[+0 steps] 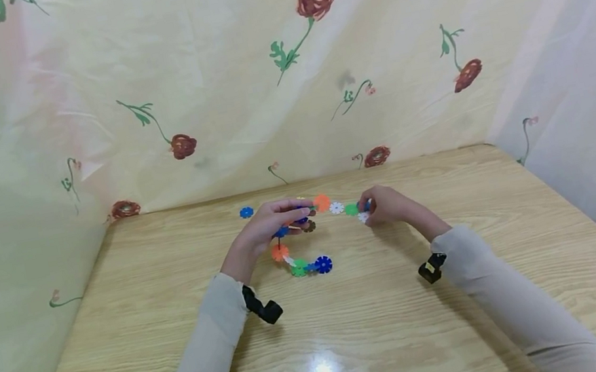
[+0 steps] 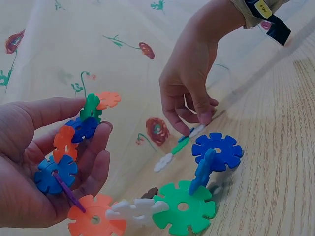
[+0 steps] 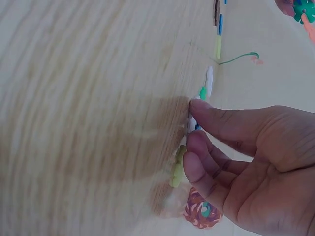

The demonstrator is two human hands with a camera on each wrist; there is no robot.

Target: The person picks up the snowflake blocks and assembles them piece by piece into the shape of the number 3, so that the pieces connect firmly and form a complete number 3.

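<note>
A chain of notched plastic discs, interlocked at their slots, hangs from my left hand (image 1: 274,220). Thumb and fingers hold its upper part, at the green disc (image 2: 91,109) and dark blue disc (image 2: 83,129). An orange disc (image 2: 108,100) forms the upper end. Below, the chain curves over the table through a large green disc (image 2: 189,211) to a dark blue disc (image 2: 218,151). My right hand (image 1: 387,203) is at the table, thumb and fingertips pinching a white disc (image 3: 191,123). A blue disc lies beside it, partly hidden by the fingers.
Loose discs lie on the wooden table (image 1: 360,334): a white one (image 1: 336,208), a green one (image 1: 351,210), a brown one (image 1: 309,226) and a blue one (image 1: 246,212). A yellow-green disc (image 3: 177,169) lies near the right fingers. Flowered cloth (image 1: 233,91) stands behind the table.
</note>
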